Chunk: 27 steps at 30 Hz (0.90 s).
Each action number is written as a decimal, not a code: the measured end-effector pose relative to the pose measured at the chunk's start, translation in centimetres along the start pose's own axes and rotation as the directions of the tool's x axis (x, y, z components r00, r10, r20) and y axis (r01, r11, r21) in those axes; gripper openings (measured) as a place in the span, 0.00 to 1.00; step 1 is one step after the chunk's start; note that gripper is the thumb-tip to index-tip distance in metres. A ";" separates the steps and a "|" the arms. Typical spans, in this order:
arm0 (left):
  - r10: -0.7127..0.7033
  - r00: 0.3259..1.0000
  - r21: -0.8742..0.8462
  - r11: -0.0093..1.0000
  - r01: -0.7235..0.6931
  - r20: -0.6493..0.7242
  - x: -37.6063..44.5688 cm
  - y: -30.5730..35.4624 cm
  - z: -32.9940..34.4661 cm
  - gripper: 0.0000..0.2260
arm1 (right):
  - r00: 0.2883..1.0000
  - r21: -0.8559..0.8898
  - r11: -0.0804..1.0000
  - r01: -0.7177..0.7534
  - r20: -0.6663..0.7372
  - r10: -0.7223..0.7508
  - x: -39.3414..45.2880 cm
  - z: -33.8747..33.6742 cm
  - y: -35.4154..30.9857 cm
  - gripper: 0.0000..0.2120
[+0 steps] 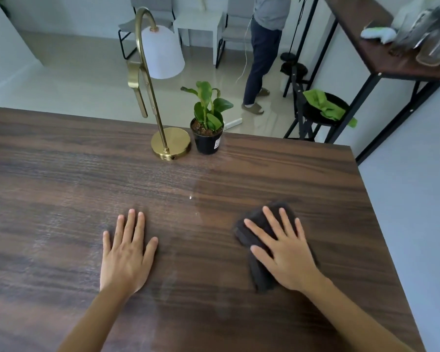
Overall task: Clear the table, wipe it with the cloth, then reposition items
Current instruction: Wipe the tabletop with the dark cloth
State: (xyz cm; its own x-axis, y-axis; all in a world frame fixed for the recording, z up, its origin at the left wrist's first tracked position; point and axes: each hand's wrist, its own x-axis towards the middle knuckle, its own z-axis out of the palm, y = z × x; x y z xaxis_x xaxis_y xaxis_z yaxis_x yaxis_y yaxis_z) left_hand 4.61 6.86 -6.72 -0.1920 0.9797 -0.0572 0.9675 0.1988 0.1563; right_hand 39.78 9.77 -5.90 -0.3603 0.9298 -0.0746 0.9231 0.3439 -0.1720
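A dark wooden table (61, 194) fills the view. My right hand (285, 252) lies flat, fingers spread, pressing a folded dark cloth (258, 270) onto the table's right part. My left hand (127, 252) rests palm down on the bare wood, fingers apart, holding nothing. At the far edge stand a brass lamp (170, 143) with a white shade and a small potted plant (208, 130) in a black pot, side by side. A faint wet sheen shows on the wood between the plant and the cloth.
The table's right edge runs close to the cloth. Beyond it are a black stool with a green cloth (325, 107), a dark shelf (381, 57) with jars, and a person (262, 47) standing on the floor behind the table.
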 end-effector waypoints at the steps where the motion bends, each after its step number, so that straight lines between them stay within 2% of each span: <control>1: -0.002 1.000 -0.004 1.000 0.002 -0.003 0.1 0.1 0.0 0.34 | 0.993 -0.011 0.993 -0.116 -0.004 0.116 -0.6 -0.5 2.5 0.27; 2: -0.003 1.000 -0.007 1.000 0.003 -0.002 0.1 0.2 0.0 0.34 | 0.969 -0.012 0.969 -0.248 0.002 0.248 0.0 -1.0 4.6 0.28; 4: -0.001 1.000 -0.005 1.000 0.001 -0.002 0.2 0.4 0.0 0.34 | 0.872 -0.002 0.872 -0.490 0.009 0.490 3.9 -1.9 6.8 0.30; 6: -0.005 1.000 0.000 1.000 0.005 0.000 0.3 0.4 0.0 0.34 | 0.766 0.047 0.765 -0.642 0.012 0.642 9.7 -2.6 5.7 0.31; 7: -0.005 1.000 0.001 1.000 0.005 0.004 0.2 0.4 0.0 0.34 | 0.750 0.063 0.748 -0.661 0.025 0.661 12.5 -2.5 4.2 0.31; 9: -0.001 1.000 0.007 1.000 0.001 0.005 0.1 0.3 0.0 0.33 | 0.818 0.052 0.816 -0.575 0.057 0.572 16.5 -1.8 -0.7 0.30; 12: 0.004 1.000 0.007 1.000 -0.004 0.011 -0.1 0.1 -0.1 0.33 | 0.975 0.019 0.977 -0.214 0.063 0.213 15.4 -0.1 -8.4 0.27; 14: 0.010 1.000 -0.002 1.000 -0.010 0.011 -0.1 0.0 0.0 0.33 | 0.998 0.025 0.999 0.043 0.048 -0.044 10.8 0.4 -9.5 0.27; 15: 0.011 1.000 -0.003 1.000 -0.011 0.011 -0.1 0.0 0.0 0.33 | 0.994 0.026 0.994 0.107 0.032 -0.107 8.6 0.6 -8.5 0.26; 16: 0.011 1.000 -0.002 1.000 -0.011 0.012 0.0 0.0 0.0 0.33 | 0.994 0.030 0.994 0.105 0.014 -0.106 6.8 0.5 -6.9 0.26; 18: 0.009 1.000 0.000 1.000 -0.009 0.015 0.1 0.0 0.1 0.33 | 0.999 0.022 0.999 -0.029 -0.028 0.029 6.4 0.1 -3.5 0.26; 20: 0.009 1.000 0.004 1.000 -0.009 0.012 0.1 0.1 0.2 0.33 | 0.982 0.016 0.982 -0.190 -0.014 0.190 9.4 -0.4 -1.6 0.26; 23: 0.005 1.000 0.007 1.000 -0.005 0.004 0.1 0.0 0.3 0.32 | 0.936 0.050 0.935 -0.352 0.024 0.352 16.2 -1.0 -1.5 0.26; 27: 0.006 1.000 0.010 1.000 -0.006 0.002 0.2 -0.1 0.5 0.32 | 0.909 0.056 0.908 -0.416 0.026 0.415 23.6 -1.4 -1.8 0.27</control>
State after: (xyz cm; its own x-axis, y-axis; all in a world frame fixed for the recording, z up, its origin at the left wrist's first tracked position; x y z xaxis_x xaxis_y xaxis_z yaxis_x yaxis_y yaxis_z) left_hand 4.54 7.01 -7.20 -0.1864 0.9808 -0.0583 0.9702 0.1931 0.1467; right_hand 29.81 31.30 -5.99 0.0518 0.9850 -0.1645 0.9802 -0.0817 -0.1805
